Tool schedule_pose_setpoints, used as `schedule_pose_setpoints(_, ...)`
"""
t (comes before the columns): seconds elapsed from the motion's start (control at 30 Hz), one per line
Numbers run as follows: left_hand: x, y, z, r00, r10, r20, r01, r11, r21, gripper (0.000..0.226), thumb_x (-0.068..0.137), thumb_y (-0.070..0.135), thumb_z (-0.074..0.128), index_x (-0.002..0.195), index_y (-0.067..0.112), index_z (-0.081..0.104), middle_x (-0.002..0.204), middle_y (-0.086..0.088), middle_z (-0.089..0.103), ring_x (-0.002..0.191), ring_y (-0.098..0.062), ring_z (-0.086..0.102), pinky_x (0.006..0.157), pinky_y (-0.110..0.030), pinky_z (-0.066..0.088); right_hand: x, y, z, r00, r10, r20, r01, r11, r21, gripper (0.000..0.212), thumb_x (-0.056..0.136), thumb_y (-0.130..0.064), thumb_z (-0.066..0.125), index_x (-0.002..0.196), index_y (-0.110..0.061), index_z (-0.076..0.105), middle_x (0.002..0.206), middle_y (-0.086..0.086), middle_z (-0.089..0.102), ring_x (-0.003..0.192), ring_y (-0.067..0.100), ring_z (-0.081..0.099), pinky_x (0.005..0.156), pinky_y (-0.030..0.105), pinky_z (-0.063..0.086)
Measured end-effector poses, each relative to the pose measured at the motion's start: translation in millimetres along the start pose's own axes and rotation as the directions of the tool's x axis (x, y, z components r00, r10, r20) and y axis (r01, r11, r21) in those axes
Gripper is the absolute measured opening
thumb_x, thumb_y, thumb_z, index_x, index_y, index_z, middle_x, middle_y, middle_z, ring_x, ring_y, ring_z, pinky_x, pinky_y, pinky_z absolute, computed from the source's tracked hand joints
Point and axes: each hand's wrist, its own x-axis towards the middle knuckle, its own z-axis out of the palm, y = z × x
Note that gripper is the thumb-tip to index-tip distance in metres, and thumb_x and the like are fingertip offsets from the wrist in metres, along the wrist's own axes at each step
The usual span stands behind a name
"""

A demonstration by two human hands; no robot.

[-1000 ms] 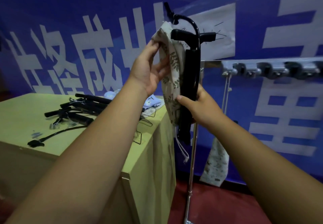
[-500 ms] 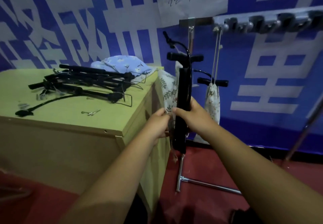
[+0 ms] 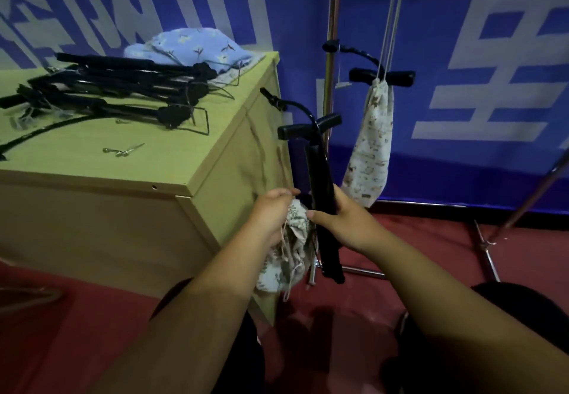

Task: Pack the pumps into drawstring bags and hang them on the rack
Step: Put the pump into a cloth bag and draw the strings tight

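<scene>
My right hand (image 3: 345, 224) grips the barrel of a black pump (image 3: 321, 184), held upright with its T-handle and hose on top. My left hand (image 3: 272, 212) clutches a bunched leaf-print drawstring bag (image 3: 288, 255) beside the pump's lower part; the bag hangs crumpled, cords dangling. A second pump in a printed bag (image 3: 371, 144) hangs by its cords from the rack, whose metal pole (image 3: 331, 39) stands behind. Several more black pumps (image 3: 123, 85) lie piled on the wooden table (image 3: 172, 172).
A folded stack of blue floral bags (image 3: 191, 45) lies at the table's back corner. Small metal needles (image 3: 123, 150) lie on the tabletop. A slanted rack leg (image 3: 529, 196) crosses at the right above red floor. A blue banner covers the wall.
The pump and bag came down from head height to low in front of the table. The bag slid from alongside the barrel into a crumpled bunch in my left hand.
</scene>
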Motion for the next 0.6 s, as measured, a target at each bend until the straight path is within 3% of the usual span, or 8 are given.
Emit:
schedule_pose_setpoints(0.1,1.8,-10.5,-2.4,0.979,-0.145,0.141,0.166,0.975,-0.149,0.02,0.101,0.0,0.06,0.116,0.002,0.073,0.107,-0.024,0.076,0.095,-0.031,0.076,0.091,-0.039,0.062,5.2,18.8,6.8,0.999,0.039,-0.016,-0.038,0.997,0.067,0.039,0.095,-0.029,0.083,0.129,-0.037,0.066,0.116,-0.016,0.078,0.109,0.0,0.072,0.101,0.032,0.056)
schedule_pose_setpoints(0.17,2.3,-12.8,-7.2,0.953,-0.154,0.26,0.207,0.96,-0.189,0.039,0.092,-0.003,0.062,0.131,0.001,0.068,0.129,-0.03,0.07,0.115,-0.034,0.07,0.113,-0.046,0.051,10.4,21.3,7.7,0.998,0.055,-0.014,-0.054,0.996,0.076,0.042,0.096,-0.027,0.083,0.134,-0.032,0.064,0.119,-0.011,0.077,0.112,0.006,0.072,0.103,0.034,0.056)
schedule_pose_setpoints(0.2,5.0,-14.1,-9.8,0.944,-0.141,0.299,0.203,0.96,-0.19,0.048,0.088,-0.005,0.06,0.136,0.0,0.065,0.135,-0.031,0.066,0.118,-0.034,0.067,0.115,-0.045,0.048,14.2,22.6,7.3,0.998,0.065,-0.01,-0.064,0.995,0.071,0.042,0.097,-0.026,0.082,0.134,-0.029,0.063,0.12,-0.009,0.076,0.112,0.008,0.071,0.102,0.033,0.055)
schedule_pose_setpoints(0.3,8.2,-8.0,-12.2,0.943,-0.079,0.323,0.123,0.986,-0.117,0.056,0.084,-0.017,0.051,0.134,0.001,0.067,0.128,-0.024,0.073,0.108,-0.024,0.071,0.099,-0.032,0.052,24.6,21.1,3.2,0.997,0.076,0.002,-0.076,0.995,0.07,0.039,0.099,-0.027,0.079,0.134,-0.03,0.061,0.121,-0.006,0.074,0.111,0.008,0.071,0.095,0.029,0.055)
schedule_pose_setpoints(0.4,12.8,-7.9,-7.6,0.968,-0.028,0.248,0.026,1.0,0.011,0.049,0.09,-0.022,0.052,0.126,0.004,0.072,0.111,-0.018,0.078,0.093,-0.017,0.076,0.085,-0.021,0.058,34.1,24.7,2.0,0.997,0.082,-0.013,-0.081,0.994,0.072,0.035,0.099,-0.028,0.078,0.129,-0.034,0.061,0.113,-0.012,0.075,0.1,-0.003,0.071,0.087,0.024,0.054)
schedule_pose_setpoints(0.5,23.4,-18.2,-5.0,0.983,0.096,0.159,-0.123,0.978,0.17,0.025,0.096,-0.002,0.069,0.115,0.009,0.079,0.109,-0.011,0.081,0.098,-0.018,0.077,0.091,-0.027,0.06,39.2,25.0,1.9,0.995,0.089,-0.048,-0.085,0.993,0.08,0.029,0.098,-0.029,0.079,0.119,-0.039,0.061,0.102,-0.017,0.074,0.083,-0.014,0.069,0.073,0.016,0.052)
schedule_pose_setpoints(0.6,27.7,-21.5,-5.9,0.958,0.273,0.089,-0.28,0.82,0.498,0.009,0.095,0.021,0.076,0.1,0.026,0.082,0.087,0.008,0.079,0.079,-0.005,0.074,0.072,-0.021,0.057,42.9,23.6,-0.4,0.994,0.083,-0.069,-0.079,0.995,0.06,0.035,0.099,-0.032,0.078,0.128,-0.039,0.06,0.101,-0.02,0.071,0.083,-0.013,0.068,0.071,0.014,0.052)
